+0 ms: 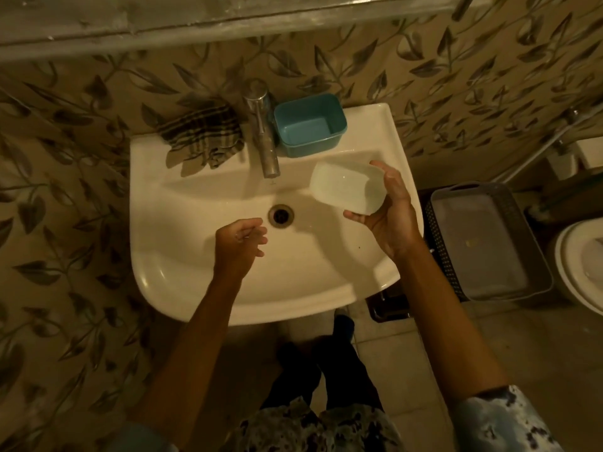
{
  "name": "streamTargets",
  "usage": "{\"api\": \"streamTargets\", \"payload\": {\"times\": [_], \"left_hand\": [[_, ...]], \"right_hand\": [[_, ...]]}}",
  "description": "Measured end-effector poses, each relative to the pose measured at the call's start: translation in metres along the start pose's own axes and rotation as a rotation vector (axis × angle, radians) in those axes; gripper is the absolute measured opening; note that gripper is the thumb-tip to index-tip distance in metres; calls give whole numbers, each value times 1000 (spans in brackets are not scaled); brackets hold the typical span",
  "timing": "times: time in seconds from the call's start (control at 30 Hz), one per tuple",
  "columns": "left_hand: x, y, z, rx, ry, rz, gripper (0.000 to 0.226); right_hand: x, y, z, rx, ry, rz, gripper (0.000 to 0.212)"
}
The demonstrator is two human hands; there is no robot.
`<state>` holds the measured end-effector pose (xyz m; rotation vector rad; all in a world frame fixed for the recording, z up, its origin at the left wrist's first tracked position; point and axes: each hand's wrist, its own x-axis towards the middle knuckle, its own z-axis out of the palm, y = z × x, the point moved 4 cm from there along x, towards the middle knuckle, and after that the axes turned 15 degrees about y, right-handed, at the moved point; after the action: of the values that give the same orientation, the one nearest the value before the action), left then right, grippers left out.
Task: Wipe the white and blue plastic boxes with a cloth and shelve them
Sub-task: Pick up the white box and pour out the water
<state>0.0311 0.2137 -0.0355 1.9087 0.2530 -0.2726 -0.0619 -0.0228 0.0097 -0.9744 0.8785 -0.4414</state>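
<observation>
My right hand (390, 213) grips a white plastic box (346, 185), tilted with its open side facing me, over the right part of a white sink (182, 203). A blue plastic box (310, 125) stands upright on the sink's back ledge, just right of the tap. A checked cloth (202, 135) lies crumpled on the ledge to the tap's left. My left hand (239, 244) hovers over the basin near the drain, fingers loosely curled and holding nothing.
A chrome tap (262, 128) juts out over the basin between cloth and blue box. The drain (280, 215) sits mid-basin. A grey basket (486, 243) stands on the floor to the right, beside a white round object (580, 265). A leaf-patterned wall runs behind.
</observation>
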Motion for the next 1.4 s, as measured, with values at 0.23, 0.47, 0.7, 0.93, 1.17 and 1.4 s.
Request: {"api": "streamTargets", "payload": {"times": [0.23,0.47,0.7,0.93,1.17,1.4], "left_hand": [[-9,-2,-34,-19,69,15,20],[-26,-9,-44,-22,86,10,17],[-33,-11,-45,-21,91,10,18],[-37,-10,-47,-41,103,6,19],[-40,-10,-49,-30,103,22,18],[-43,-11,-52,-31,103,25,18]], "right_hand": [[-4,-20,8,-38,-27,-162,24],[-14,-44,14,-116,-48,-299,25],[-27,-69,17,-213,-64,-443,23],[-39,-92,21,-247,-106,-559,23],[-47,-104,20,-274,-145,-644,23],[-59,-113,23,-260,-180,-679,22]]}}
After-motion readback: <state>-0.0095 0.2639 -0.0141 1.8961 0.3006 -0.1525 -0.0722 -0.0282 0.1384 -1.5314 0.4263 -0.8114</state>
